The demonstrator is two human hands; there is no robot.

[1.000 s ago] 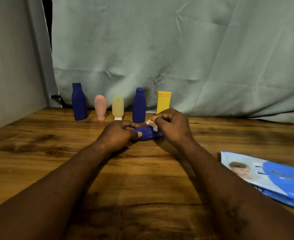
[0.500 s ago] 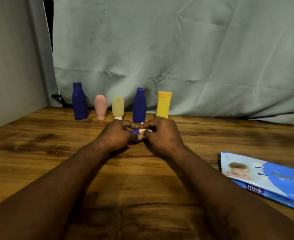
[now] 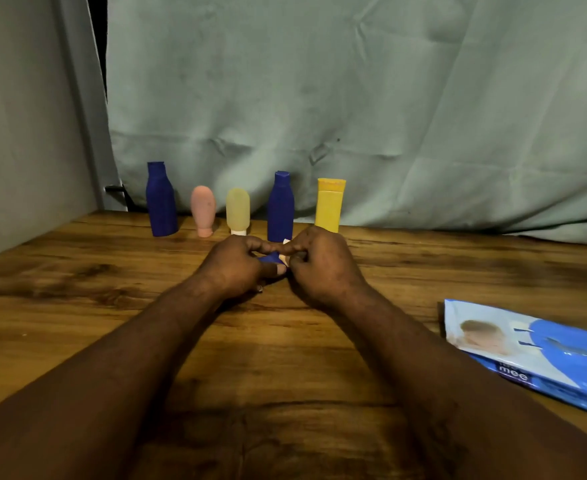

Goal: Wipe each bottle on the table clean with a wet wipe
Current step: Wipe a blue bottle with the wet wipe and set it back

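Row along the far edge of the desk (image 3: 112, 289), all upright, left to right:
- tall dark blue bottle (image 3: 161, 202)
- pink bottle (image 3: 202, 209), standing on its cap
- pale yellow bottle (image 3: 237, 210), standing on a white cap
- second dark blue bottle (image 3: 280, 209)
- yellow tube (image 3: 329, 206)

Just in front of the row:
- small blue bottle (image 3: 268, 258), gripped in the left hand (image 3: 236, 268), only a sliver showing
- wet wipe (image 3: 284, 259), a small white wad pinched by the right hand (image 3: 323, 265) against that bottle

Two dark blue bottles (image 3: 161, 202) (image 3: 280, 211), one pink bottle (image 3: 203, 209), one pale yellow bottle (image 3: 237, 211) and one yellow tube (image 3: 329, 206) lined the far edge of the tabletop (image 3: 77, 306), one wipes pack (image 3: 544, 351) lay by its right edge, and two hands (image 3: 236, 270) (image 3: 321, 266) held one small blue bottle (image 3: 268, 258) and one wet wipe (image 3: 284, 260).
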